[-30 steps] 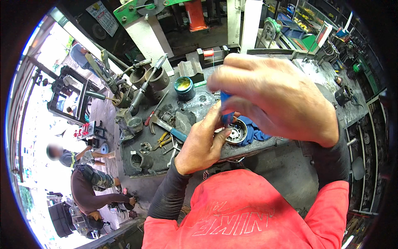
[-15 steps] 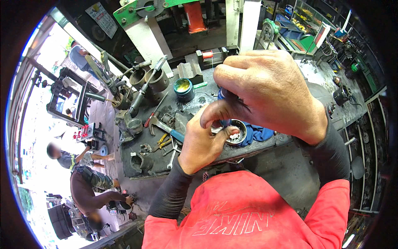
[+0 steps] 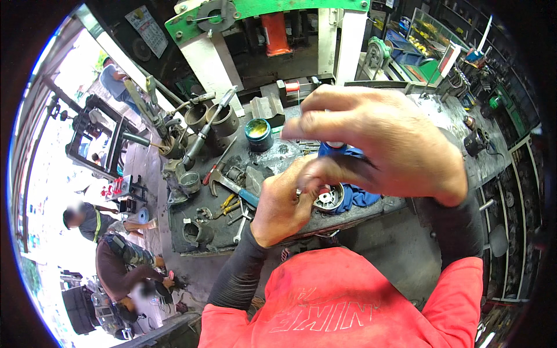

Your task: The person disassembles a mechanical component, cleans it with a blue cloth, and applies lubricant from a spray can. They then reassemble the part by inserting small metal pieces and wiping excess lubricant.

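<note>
At the far left, beyond the table, two people crouch on the ground outside. On the table's left part stand grey metal cylinders with long tools leaning in them, and a blue-handled hammer, yellow-handled pliers and a wrench lie loose among small parts. Further back sits a round green tin with yellowish grease inside.

The left hand rises from the table edge, its grip narrow, fingertips pinched on something small that the fingers hide. Just behind it a round metal part with a ring of openings rests on a blue cloth at the table's front edge, half covered by both hands.

The right hand hovers above, large in view, fingers curled round a blue object, mostly hidden; it blocks the table's middle.
</note>
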`<state>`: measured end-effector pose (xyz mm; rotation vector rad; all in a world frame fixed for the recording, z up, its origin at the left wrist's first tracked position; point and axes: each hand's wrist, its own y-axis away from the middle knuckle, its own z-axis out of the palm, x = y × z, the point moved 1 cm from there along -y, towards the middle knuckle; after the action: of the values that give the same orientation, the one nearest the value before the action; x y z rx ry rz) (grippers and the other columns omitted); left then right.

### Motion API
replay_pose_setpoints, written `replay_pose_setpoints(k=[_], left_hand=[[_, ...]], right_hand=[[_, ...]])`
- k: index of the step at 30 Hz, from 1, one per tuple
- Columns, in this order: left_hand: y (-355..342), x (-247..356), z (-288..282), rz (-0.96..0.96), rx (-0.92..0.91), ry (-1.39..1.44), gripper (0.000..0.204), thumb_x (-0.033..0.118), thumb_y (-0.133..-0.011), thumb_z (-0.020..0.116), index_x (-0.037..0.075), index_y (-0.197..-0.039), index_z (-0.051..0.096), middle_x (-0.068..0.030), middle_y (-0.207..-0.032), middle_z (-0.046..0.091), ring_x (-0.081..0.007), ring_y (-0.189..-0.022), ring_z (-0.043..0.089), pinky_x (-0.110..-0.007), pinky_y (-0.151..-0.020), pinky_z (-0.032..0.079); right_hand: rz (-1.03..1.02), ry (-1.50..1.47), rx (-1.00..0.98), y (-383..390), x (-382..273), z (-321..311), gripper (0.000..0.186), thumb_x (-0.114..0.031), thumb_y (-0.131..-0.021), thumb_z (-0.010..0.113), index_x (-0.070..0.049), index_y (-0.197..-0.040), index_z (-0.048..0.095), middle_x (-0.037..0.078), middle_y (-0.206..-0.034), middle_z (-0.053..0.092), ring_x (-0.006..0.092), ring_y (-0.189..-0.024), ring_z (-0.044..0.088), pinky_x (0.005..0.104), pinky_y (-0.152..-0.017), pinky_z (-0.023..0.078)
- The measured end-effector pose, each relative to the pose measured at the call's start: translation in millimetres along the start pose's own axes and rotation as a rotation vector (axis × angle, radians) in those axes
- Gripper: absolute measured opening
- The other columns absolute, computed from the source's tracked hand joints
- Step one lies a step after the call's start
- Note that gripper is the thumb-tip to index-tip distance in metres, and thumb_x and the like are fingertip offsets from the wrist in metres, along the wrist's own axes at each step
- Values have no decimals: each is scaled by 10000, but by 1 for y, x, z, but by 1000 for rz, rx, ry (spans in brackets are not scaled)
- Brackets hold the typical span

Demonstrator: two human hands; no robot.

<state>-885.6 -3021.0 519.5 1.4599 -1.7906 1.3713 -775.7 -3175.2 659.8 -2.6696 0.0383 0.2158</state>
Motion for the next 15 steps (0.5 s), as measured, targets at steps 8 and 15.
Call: replay_pose_setpoints(k=[8,15], left_hand=[[1,-3,4,3,-10,-193,415,41,-926,756,-31,-1305,603,-175,-1055,703,-327,-1036,734,-381,-865,583],[4,-2,-1,-26,-17,122,360,-5,-892,750,-13,-1231,627,-174,-1094,692,-338,-1065,718,-414,-877,580]], right_hand=[[32,180,-37,0,-3,7,254,-195,-843,804,-47,-960,634,116,-914,622,358,-841,676,451,-698,539],[-115,-90,-50,3,-2,3,317,-158,-860,779,-48,-1128,651,124,-961,627,368,-881,674,458,-734,537]])
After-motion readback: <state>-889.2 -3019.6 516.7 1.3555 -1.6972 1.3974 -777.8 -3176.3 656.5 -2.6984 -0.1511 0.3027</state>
